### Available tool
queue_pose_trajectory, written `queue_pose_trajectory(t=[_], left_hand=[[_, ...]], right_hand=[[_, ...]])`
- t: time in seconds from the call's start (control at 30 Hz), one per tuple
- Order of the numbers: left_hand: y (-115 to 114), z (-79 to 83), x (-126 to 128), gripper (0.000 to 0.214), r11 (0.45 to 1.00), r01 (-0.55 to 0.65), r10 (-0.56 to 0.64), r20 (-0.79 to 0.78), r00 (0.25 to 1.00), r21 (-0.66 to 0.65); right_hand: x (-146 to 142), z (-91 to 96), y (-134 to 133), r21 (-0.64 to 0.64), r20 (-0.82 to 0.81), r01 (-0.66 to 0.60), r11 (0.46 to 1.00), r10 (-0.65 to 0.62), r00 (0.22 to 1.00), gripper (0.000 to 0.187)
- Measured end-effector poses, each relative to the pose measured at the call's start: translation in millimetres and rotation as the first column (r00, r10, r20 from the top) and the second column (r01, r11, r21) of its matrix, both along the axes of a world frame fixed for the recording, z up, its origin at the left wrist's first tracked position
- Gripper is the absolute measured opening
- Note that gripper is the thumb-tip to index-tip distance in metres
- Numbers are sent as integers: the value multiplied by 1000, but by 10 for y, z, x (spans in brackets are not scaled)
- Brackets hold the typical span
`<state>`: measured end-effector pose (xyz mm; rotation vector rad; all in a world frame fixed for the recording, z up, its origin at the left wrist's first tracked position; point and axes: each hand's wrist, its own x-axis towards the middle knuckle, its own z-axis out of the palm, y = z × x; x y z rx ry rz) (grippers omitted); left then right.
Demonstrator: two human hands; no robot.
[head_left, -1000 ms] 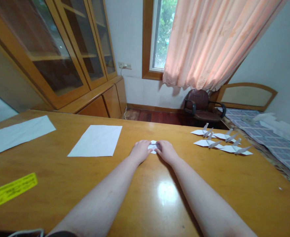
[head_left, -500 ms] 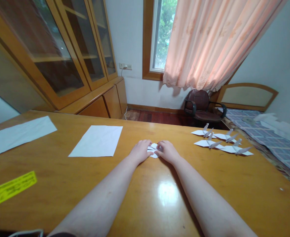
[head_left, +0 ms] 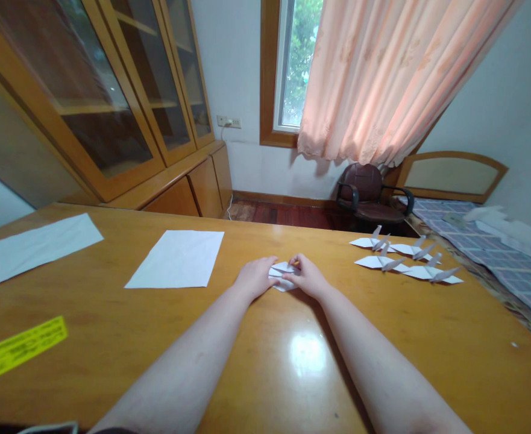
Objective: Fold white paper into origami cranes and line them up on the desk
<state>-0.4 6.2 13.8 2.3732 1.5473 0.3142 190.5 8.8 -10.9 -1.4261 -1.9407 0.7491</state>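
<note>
A small folded piece of white paper (head_left: 285, 284) lies on the wooden desk between my hands, with open flaps and crease lines on top. My left hand (head_left: 257, 276) grips its left side, fingers curled at the far edge and thumb on the near part. At the right side, my right hand (head_left: 308, 277) pinches a flap, its fingers bent and its thumb reaching over the middle of the paper. Both hands partly cover the folds. Off to the right, several folded paper cranes (head_left: 383, 262) stand in two rows.
A white sheet (head_left: 177, 259) lies left of my hands, another sheet (head_left: 43, 247) farther left. A yellow printed strip (head_left: 21, 349) is at the desk's near left. Beyond the desk (head_left: 265, 374) are a glass-door cabinet (head_left: 111, 175), an office chair (head_left: 367, 193) and a bed (head_left: 477, 241).
My right hand's fingers have curled in and its thumb has shifted left over the paper. The paper's flaps look more opened. My left hand has hardly moved.
</note>
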Motion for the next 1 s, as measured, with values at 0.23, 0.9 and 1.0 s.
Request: queue_pose_trajectory(t=[0.23, 0.9, 1.0], left_hand=[[-11, 59, 16, 38, 998, 26, -23, -39, 999, 63], [-58, 99, 35, 36, 981, 46, -56, 49, 997, 188], [-32, -2, 61, 45, 981, 58, -61, 9, 998, 185]], right_hand=[[-3, -30, 50, -96, 62, 53, 994, -47, 997, 22], [-27, 83, -50, 304, 363, -125, 945, 7, 932, 35], [-16, 6, -17, 297, 378, -196, 935, 73, 923, 39]])
